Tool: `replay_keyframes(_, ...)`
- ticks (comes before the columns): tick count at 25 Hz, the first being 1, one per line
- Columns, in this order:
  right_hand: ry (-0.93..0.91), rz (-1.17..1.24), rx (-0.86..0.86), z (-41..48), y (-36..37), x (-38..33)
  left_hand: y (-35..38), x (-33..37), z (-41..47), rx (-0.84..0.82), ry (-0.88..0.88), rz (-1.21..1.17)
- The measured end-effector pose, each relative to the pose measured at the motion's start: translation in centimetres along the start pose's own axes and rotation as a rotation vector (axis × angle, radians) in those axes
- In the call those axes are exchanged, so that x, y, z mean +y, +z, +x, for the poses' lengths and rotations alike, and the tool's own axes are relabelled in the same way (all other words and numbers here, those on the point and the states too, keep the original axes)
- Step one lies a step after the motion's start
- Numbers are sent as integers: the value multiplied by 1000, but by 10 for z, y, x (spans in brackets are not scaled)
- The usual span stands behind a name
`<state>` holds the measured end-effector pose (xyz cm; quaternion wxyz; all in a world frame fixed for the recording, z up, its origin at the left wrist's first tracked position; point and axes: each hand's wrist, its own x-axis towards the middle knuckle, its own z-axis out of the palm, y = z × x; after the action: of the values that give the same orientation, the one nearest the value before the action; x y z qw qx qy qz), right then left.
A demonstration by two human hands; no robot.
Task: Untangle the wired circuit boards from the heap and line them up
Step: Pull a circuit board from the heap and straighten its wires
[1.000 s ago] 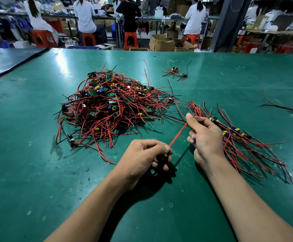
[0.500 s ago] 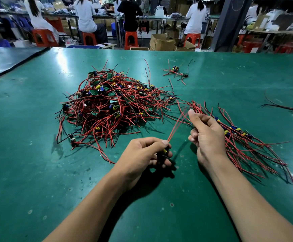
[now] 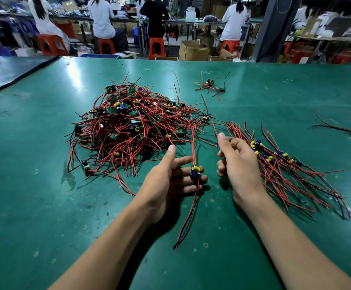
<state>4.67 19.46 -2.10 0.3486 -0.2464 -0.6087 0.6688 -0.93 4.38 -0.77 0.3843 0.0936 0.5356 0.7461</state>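
We see the left hand [image 3: 166, 181] opened out low by the green table [image 3: 44, 206], fingers straight and spread, thumb raised; one small circuit board [image 3: 195, 172] (yellow and blue parts showing) rests across those fingers, with nothing pinching it; its red wire rises toward the heap [image 3: 132, 126], and its red and black leads trail down onto the table. The right hand [image 3: 239, 164] hovers just beside, thumb up and fingers curled inward; we cannot tell whether they hold anything, since the palm faces away. The heap of tangled boards lies beyond the left hand; the lined-up row [image 3: 285, 164] lies at the right, partly behind the right hand; a few stray boards [image 3: 210, 85] lie farther back.
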Motion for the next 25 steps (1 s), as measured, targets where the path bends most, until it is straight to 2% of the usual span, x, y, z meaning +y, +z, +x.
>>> replay_keyframes(4, -61, -209, -53, -8, 4, -3, -3, 0, 2, -16, 4, 23)
replay_keyframes(8, -153, -484, -213, -22, 11, -2, -5, -3, 5, -85, 48, 21)
replay_keyframes(10, -210, -553, -216, -26, 13, -3, -6, -5, 5, -107, 70, 42)
replay_keyframes(15, -271, -538, -89, -19, 7, -8, -4, -4, 3, -114, 32, -20)
replay_keyframes(20, -318, -593, 228, 3, -23, -20, -3, -4, 4, -63, 9, 24)
replay_keyframes(22, -316, -677, 328, 8, -36, -24, -3, -2, 4, -51, -2, 27)
replay_keyframes(25, -391, -944, 384, 6, -39, -25, -1, -2, 2, -29, -16, 20)
